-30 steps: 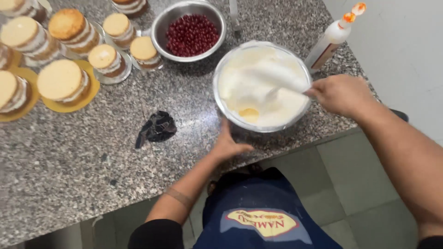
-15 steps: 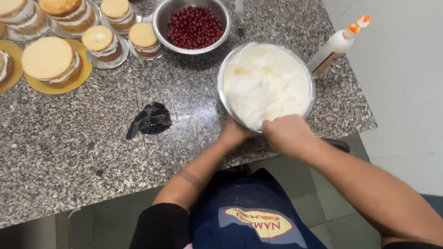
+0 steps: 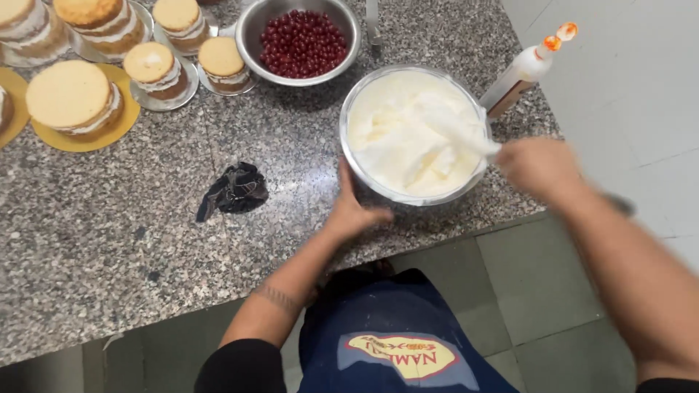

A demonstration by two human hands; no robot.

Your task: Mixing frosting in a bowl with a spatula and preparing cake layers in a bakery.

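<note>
Right hand (image 3: pixel 540 166) now back at the right rim of the cream bowl (image 3: pixel 357 164), off its near edge

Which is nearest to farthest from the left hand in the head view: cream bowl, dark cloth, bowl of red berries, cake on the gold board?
From the left hand:
1. Cream bowl, touching, just to its right.
2. Dark cloth, on the counter to its left.
3. Bowl of red berries, far side.
4. Cake on the gold board, far left.

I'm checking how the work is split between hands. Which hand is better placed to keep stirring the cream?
Right. The right hand already holds the white spatula in the round steel bowl of white cream; the left hand braces the bowl's near rim.
</note>
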